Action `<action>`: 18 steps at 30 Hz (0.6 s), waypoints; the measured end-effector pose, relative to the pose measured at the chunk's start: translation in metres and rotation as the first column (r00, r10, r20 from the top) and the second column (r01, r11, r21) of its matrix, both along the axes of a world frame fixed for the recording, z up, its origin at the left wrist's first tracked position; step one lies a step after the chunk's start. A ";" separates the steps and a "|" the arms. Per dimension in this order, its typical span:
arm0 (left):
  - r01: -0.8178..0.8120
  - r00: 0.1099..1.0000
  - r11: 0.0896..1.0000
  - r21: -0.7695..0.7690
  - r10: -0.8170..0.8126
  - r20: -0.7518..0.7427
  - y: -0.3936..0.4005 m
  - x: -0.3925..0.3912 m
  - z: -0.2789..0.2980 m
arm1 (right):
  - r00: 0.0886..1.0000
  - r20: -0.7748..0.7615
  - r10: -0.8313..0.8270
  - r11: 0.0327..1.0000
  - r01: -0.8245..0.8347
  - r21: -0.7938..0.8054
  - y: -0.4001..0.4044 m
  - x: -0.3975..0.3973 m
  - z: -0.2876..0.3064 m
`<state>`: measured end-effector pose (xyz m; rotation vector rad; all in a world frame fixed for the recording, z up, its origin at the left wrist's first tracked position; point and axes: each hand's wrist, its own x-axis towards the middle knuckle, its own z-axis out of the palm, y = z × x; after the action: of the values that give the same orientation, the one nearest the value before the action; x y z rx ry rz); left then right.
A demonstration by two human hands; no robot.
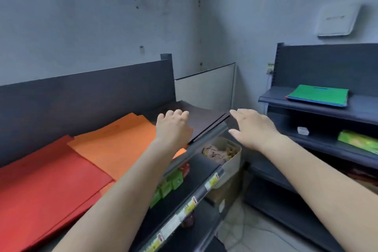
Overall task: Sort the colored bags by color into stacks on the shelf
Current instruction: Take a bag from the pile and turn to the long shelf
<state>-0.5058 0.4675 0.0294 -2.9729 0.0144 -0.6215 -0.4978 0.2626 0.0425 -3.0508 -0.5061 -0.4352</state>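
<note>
Grey walls meet in a corner behind two dark shelving units. On the top shelf (206, 136) of the nearer unit lie three flat stacks of bags. The red stack (47, 178) is largest in view, well to the left of the left hand (173, 127) and nearest the camera. The orange stack (120, 141) lies just left of that hand, overlapping the red one's edge. The dark brown stack (202, 120) lies under and just ahead of the left fingers (180, 113), which are curled, knuckles up, resting on it; whether they pinch a bag I cannot tell. The right hand (253, 127) is spread, its fingers (237, 113) straight, fingertips at the brown stack's right corner, holding nothing. Far right of the right fingers, a green bag (319, 95) tops a small stack on the other unit. Below both hands, a beige bin (231, 159) and green boxes (171, 182) occupy lower shelves.
</note>
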 end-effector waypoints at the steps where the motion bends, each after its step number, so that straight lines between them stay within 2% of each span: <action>1: 0.029 1.000 1.000 0.002 -0.029 -0.002 -0.015 0.017 -0.001 | 1.000 -0.002 -0.031 0.999 0.031 -0.007 -0.014 0.012 -0.001; 10: 0.281 0.960 0.959 -0.030 -0.281 -0.008 -0.150 0.173 -0.001 | 0.949 0.003 -0.316 0.946 0.316 -0.071 -0.139 0.130 0.002; 18: 0.435 0.900 0.900 -0.027 -0.435 -0.004 -0.256 0.284 -0.005 | 0.888 -0.010 -0.460 0.888 0.460 -0.023 -0.232 0.217 -0.005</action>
<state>-0.2215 0.2113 0.0243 -3.0088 0.6952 -0.6495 -0.2811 0.0308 0.0378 -3.1713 0.2331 -0.4124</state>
